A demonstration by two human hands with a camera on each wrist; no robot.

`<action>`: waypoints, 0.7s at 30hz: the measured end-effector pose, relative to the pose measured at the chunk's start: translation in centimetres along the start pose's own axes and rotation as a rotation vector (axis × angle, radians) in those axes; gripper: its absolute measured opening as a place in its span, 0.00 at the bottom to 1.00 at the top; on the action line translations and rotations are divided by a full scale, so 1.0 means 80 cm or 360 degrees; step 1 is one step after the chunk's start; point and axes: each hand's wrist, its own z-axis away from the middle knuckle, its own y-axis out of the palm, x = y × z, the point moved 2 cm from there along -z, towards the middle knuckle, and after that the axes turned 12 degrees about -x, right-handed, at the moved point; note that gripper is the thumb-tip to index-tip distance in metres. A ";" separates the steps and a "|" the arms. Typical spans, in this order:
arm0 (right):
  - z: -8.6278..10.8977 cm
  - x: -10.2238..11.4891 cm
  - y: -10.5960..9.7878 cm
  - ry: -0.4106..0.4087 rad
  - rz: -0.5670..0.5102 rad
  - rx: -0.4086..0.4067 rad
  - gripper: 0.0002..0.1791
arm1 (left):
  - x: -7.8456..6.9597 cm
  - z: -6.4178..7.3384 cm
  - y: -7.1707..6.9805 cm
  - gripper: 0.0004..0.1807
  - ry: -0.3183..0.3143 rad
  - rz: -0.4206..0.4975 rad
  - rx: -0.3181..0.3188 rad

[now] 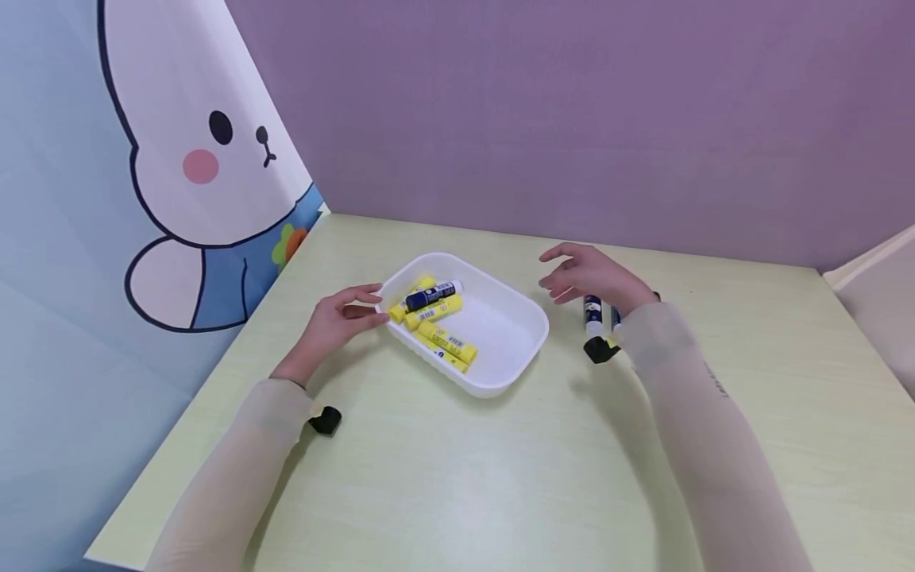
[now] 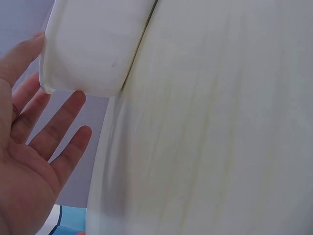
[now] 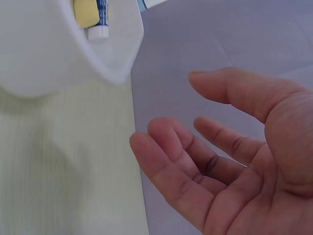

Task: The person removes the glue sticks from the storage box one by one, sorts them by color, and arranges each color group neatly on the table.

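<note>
A white plastic basket (image 1: 511, 318) stands on the table, with several yellow glue sticks (image 1: 448, 342) lying along its left side. On top of the yellow ones rests a dark blue glue stick (image 1: 434, 295) with a white end. My left hand (image 1: 336, 322) holds the basket's left corner, thumb and fingertips at the rim; the left wrist view shows them against the outer wall (image 2: 93, 49). To the right of the basket, my right hand (image 1: 589, 276) hovers with loosely bent fingers and nothing in them. Below it are dark blue glue sticks (image 1: 593, 312), partly hidden by the hand and wrist.
The pale wooden table (image 1: 465, 485) ends at a purple backdrop (image 1: 572, 119). A blue curtain (image 1: 57, 357) with a cartoon rabbit hangs along the left edge. Black wrist-worn pieces (image 1: 326, 421) sit below both wrists.
</note>
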 end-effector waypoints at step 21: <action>-0.024 0.052 0.071 -0.0037 0.0170 0.0224 0.30 | 0.000 0.003 0.000 0.21 0.0036 0.0019 0.0003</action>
